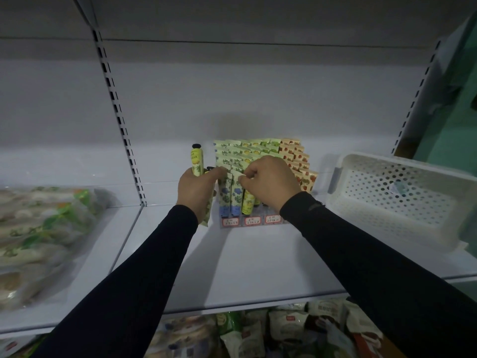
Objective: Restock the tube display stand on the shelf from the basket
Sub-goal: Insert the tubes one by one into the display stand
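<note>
Black sleeves nearest us, both forearms reaching up from the bottom corners to the white shelf point(258, 267). Below its front edge, packaged goods point(271, 334) lie blurred and cut off by the frame; we can't read them. At left on the shelf, blurry bagged items point(38, 241), contents unclear.

Left hand point(197, 191) wraps its grip around yellow tubes: one yellow tube point(196, 161) stands long axis upright, black cap up, flat crimped tail hidden in the palm. A second black cap peeks beside it; a pale crimped end sticks out below the wrist. How many tubes the hand holds, we can't tell.

Right hand point(268, 183) has fingers curled, pinching the top edge of a blue-flower tube point(236, 195) in the display stand point(247, 220), front row. That tube stands upright, cap down, crimp up.

The stand holds rows of upright tubes: blue-flower left, yellow middle, strawberry right, rear rows partly hidden by the hands. Red-framed labels on its front, unreadable.

At right, the white perforated basket point(402, 200) sits on the shelf, beside the stand; we see one pale item inside, hard to make out.
</note>
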### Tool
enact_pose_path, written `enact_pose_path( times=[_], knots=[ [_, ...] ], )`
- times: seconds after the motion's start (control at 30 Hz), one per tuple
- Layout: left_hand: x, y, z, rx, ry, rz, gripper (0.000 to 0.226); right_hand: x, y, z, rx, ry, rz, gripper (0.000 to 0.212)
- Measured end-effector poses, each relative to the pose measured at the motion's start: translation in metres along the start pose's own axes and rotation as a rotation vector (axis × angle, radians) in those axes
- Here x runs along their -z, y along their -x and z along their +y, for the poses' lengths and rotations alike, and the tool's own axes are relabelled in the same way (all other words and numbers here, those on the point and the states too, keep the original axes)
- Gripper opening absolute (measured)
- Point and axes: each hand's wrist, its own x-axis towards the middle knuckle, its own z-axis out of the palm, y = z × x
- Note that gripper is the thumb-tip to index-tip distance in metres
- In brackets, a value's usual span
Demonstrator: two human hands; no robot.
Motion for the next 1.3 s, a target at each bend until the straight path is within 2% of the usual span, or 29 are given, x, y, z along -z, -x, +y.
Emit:
enact_pose_path(
  times=[0.1, 0.2, 0.5, 0.77, 1.03, 1.3],
  knots=[
    [0.002, -0.002, -0.002, -0.013, -0.014, 0.008, 0.021, 0.003, -0.001, -0.002, 0.012, -0.003, -0.004, 0.042],
    [-0.002, -0.001, 0.0, -0.027, -0.017, 0.002, 0.021, 0.005, -0.004, -0.004, 0.003, 0.02, -0.043, 0.04],
    [-0.007, 0.001, 0.003, -0.007, 0.011, 0.004, 0.019, 0.004, -0.005, -0.011, 0.005, 0.119, -0.012, 0.046],
    [-0.007, 0.002, 0.004, 0.003, 0.016, 0.011, 0.019, 0.001, 0.004, -0.009, 0.161, 0.187, 0.038, 0.035],
    [-0.008, 0.005, 0.006, 0.022, 0.025, 0.009, 0.017, -0.006, 0.018, -0.001, 0.212, 0.169, 0.16, 0.033],
    [-0.008, 0.008, 0.007, 0.027, 0.036, 0.008, 0.015, -0.007, 0.013, -0.007, 0.133, 0.105, 0.112, 0.031]
  ],
)
